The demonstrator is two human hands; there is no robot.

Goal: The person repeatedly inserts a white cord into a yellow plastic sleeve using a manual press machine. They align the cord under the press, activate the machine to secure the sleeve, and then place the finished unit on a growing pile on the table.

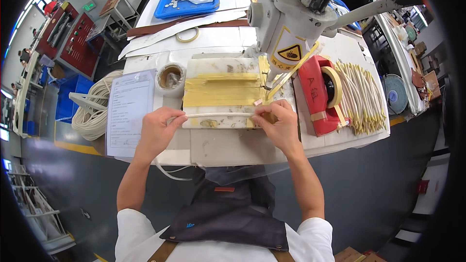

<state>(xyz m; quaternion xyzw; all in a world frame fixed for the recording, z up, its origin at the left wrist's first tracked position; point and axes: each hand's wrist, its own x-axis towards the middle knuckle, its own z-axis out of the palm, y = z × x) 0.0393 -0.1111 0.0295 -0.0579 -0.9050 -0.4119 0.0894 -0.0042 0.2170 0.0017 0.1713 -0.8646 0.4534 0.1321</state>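
Note:
A white cord [218, 114] is stretched level between my two hands, over the near part of a work block [194, 70] covered with yellow tape strips [221, 98]. My left hand [161, 127] pinches the cord at its left part. Close to the foot of the machine, my right hand [279, 123] pinches the cord's right part, its fingertips partly hiding the end. A grey press-like machine [284, 24] with a yellow warning label stands just beyond my right hand. Near that hand lies a small pinkish piece [257, 102] on the block.
Right of the machine sit a red tape dispenser [310, 77] and a bundle of white cords with yellow tips [361, 97]. To the left are a tape roll [171, 77], a printed sheet [128, 111] and a coil of cord [94, 111]. A blue tray [187, 12] stands farther back.

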